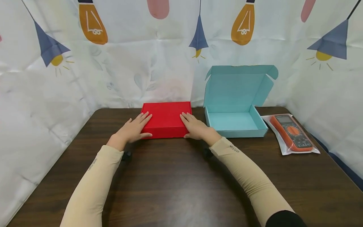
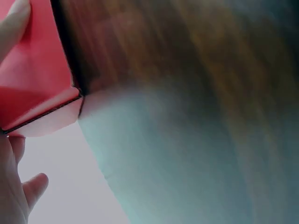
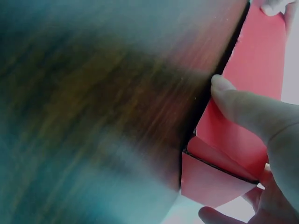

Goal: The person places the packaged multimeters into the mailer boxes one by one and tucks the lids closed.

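A closed red box (image 1: 167,116) stands on the far part of the table, in front of the curtain. My left hand (image 1: 135,127) rests on its left edge, straight fingers on the lid and thumb by the front face. My right hand (image 1: 195,126) lies over the right edge in the same way. In the right wrist view, the right thumb (image 3: 238,102) presses on the front of the red box (image 3: 257,51). The left wrist view shows a corner of the red box (image 2: 37,70), with the left thumb (image 2: 14,28) on its front.
Right of the red box, a light blue box (image 1: 235,134) stands with its lid raised against the curtain (image 1: 170,56). An orange multimeter (image 1: 292,132) in a clear plastic bag lies near the right edge of the brown table (image 1: 170,176).
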A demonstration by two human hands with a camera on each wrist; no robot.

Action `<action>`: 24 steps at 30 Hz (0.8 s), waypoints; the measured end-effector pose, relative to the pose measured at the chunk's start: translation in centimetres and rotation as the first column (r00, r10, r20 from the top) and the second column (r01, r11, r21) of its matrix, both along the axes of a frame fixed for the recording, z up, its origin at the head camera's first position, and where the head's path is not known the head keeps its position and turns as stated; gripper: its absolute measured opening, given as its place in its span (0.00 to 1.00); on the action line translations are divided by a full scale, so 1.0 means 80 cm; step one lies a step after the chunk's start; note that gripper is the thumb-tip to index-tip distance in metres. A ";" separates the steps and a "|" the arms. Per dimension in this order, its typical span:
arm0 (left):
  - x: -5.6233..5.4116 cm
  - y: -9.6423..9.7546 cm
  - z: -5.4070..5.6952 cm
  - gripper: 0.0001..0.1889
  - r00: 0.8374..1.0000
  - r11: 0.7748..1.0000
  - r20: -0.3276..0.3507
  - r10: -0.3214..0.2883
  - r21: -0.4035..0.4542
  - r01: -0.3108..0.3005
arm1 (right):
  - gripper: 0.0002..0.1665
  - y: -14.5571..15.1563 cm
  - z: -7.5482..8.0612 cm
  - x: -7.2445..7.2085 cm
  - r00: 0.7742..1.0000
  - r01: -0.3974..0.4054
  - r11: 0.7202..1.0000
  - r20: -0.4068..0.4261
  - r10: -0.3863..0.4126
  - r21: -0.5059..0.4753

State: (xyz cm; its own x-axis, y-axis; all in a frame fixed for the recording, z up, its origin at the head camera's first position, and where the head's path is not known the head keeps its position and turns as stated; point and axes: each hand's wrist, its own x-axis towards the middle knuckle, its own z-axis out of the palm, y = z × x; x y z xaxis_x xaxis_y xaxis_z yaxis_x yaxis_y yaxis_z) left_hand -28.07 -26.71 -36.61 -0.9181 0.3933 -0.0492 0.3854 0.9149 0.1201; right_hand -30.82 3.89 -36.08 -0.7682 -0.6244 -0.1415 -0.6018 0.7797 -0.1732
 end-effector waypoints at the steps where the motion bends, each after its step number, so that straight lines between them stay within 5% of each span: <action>1: 0.000 0.000 -0.001 0.51 1.000 1.000 0.006 0.002 0.009 -0.002 | 0.62 -0.001 -0.001 0.000 1.000 0.006 1.000 -0.008 -0.006 0.006; 7: -0.004 0.000 -0.003 0.55 0.999 0.997 0.042 0.016 0.074 -0.019 | 0.63 0.000 -0.001 -0.005 1.000 0.016 1.000 -0.021 -0.016 -0.005; 15: -0.003 -0.002 0.000 0.56 0.999 0.996 0.032 -0.009 0.094 0.006 | 0.63 0.002 0.003 -0.010 0.997 0.030 0.998 0.070 -0.025 -0.063; 24: 0.001 -0.001 -0.003 0.53 1.000 0.996 -0.012 -0.010 0.085 0.011 | 0.62 -0.001 -0.001 -0.005 1.000 0.016 1.000 0.007 -0.016 -0.002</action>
